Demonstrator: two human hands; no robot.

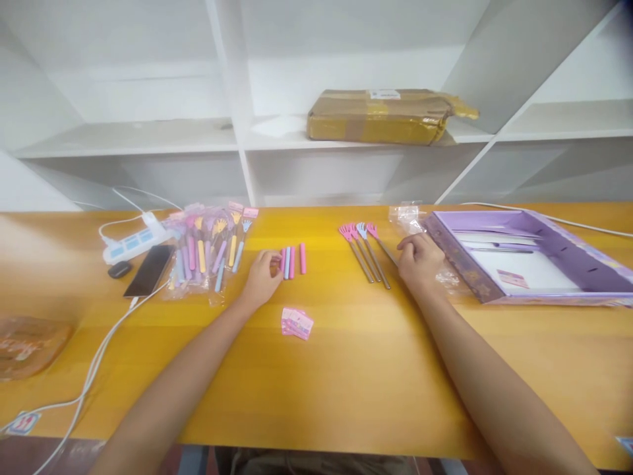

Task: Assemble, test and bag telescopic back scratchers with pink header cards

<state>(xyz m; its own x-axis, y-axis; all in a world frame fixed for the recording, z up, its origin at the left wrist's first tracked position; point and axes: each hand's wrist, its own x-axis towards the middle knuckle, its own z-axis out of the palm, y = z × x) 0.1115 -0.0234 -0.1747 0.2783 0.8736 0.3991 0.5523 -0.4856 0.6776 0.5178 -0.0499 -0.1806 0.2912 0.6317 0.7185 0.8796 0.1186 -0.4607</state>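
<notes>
My left hand (pixel 264 278) has its fingers curled in a pinch at the leftmost pink handle tube (pixel 283 262) of a short row. Beside it stand a light blue tube (pixel 287 262) and a pink tube (pixel 292 262), with one more pink tube (pixel 302 258) a little apart to the right. My right hand (pixel 420 259) is closed round the metal shaft of a pink-headed back scratcher (pixel 384 245), whose end is hidden under the fingers. To its left lie several more back scratchers (pixel 368 254) with pink or blue hand-shaped heads and bare metal shafts.
Pink cards (pixel 297 323) lie in front. Bagged back scratchers (pixel 200 251) are at left, near a phone (pixel 149 271), power strip (pixel 136 243) and white cables. Clear bags (pixel 409 214) lie by a purple box (pixel 487 297) at right. A taped carton (pixel 376 119) sits on the shelf.
</notes>
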